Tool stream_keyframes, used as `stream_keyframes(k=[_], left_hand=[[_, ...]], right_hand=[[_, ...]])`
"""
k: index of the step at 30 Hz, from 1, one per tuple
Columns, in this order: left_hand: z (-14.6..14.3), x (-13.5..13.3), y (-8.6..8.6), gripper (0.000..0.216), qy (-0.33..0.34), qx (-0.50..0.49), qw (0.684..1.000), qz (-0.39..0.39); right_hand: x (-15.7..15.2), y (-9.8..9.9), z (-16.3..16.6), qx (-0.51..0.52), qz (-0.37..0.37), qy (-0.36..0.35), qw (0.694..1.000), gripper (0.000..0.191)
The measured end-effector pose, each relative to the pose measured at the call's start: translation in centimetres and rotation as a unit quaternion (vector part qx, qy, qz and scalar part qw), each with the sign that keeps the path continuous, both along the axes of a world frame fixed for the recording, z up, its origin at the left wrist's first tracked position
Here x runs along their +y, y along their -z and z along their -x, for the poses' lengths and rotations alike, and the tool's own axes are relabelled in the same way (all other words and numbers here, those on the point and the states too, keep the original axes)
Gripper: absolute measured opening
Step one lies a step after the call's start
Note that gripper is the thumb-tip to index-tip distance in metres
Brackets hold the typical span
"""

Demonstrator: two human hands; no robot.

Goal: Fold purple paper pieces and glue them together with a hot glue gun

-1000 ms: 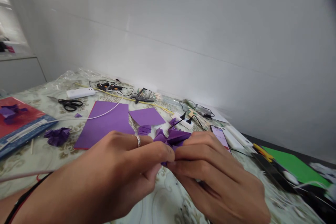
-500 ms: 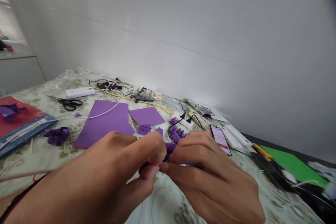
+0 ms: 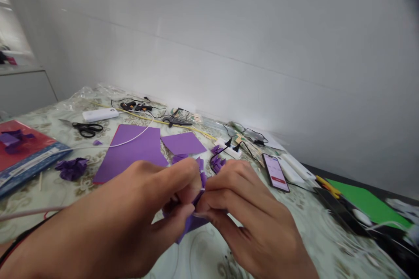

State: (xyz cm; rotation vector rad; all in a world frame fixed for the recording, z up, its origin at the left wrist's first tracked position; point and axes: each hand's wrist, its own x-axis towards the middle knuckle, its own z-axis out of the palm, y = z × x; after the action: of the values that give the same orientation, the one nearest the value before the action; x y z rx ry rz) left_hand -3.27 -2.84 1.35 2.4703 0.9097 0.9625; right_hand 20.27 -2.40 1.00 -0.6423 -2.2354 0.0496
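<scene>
- Folded purple paper (image 3: 187, 226), apparently 1 piece, sits between 2 bare hands, its lower part showing just below the grip.
- Left hand (image 3: 140, 211) and right hand (image 3: 257, 216) both pinch it, 1 at each side with fingertips close together, likely to keep the folds pressed; fingers hide much of it.
- Beyond the grip, to its left, 1 large purple sheet (image 3: 134, 150) and 1 smaller purple sheet (image 3: 184, 143) lie flat, perhaps for easy reach.
- Farther left of the grip are 1 crumpled purple paper (image 3: 71, 169) and 1 pair of scissors (image 3: 78, 125), probably there to leave working room.
- Beyond the grip, to its right, 1 power strip (image 3: 232, 154) holds 2 black plugs (image 3: 228, 142).
- Right of the grip, 1 phone (image 3: 276, 172) lies screen-up, perhaps for viewing while both hands are busy.
</scene>
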Motion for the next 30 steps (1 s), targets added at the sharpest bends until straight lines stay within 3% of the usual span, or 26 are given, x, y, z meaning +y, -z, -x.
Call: stream_keyframes(k=[11,18,25,30], left_hand=[[0.6,0.1,-1.2,0.021,0.007,-0.032,0.999,-0.009],[1.9,0.2,-1.1,0.027,-0.027,0.003,0.998,-0.054],[1.2,0.6,-1.3,0.026,-0.005,-0.003,0.999,-0.044],[0.9,0.4,-0.7,0.034,-0.022,-0.007,0.996,-0.091]], right_hand=[[-0.1,-0.1,-0.5,0.030,-0.065,0.009,0.997,0.023],[0.1,-0.1,-0.5,0.025,-0.093,0.027,0.995,0.025],[0.2,0.1,-0.3,0.016,-0.119,0.042,0.992,0.029],[0.2,0.0,-0.3,0.014,-0.125,0.045,0.991,0.033]])
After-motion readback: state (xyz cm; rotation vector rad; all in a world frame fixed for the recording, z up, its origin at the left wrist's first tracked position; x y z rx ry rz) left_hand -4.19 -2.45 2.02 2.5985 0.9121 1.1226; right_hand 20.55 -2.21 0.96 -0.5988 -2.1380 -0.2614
